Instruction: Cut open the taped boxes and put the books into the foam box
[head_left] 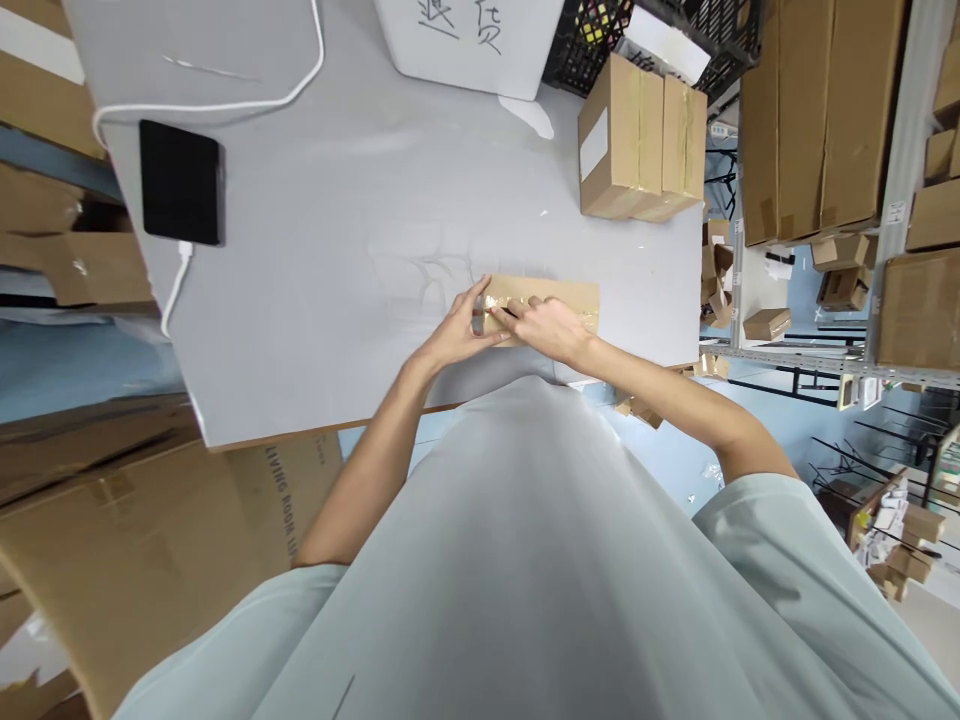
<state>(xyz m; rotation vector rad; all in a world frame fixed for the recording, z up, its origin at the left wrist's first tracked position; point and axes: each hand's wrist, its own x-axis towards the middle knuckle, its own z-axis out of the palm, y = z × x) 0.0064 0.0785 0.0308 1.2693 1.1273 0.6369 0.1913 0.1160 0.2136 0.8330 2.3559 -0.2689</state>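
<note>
A small cardboard box [585, 297] with shiny clear tape along its top lies near the front edge of the grey table. My left hand [456, 332] grips its left end, the thumb and fingers on opposite sides. Over the taped top is my right hand [551, 328], with its fingers curled and the index finger pointing toward the left end. Something small and dark, with a hint of red, shows by that fingertip; its kind is too small to make out.
Two taped cardboard boxes [637, 140] stand at the back right, by a black plastic crate [720, 35]. A white bin with handwriting [472, 45] is at the back. A black device [182, 182] with a white cable lies left. Shelves with cartons [817, 120] stand right.
</note>
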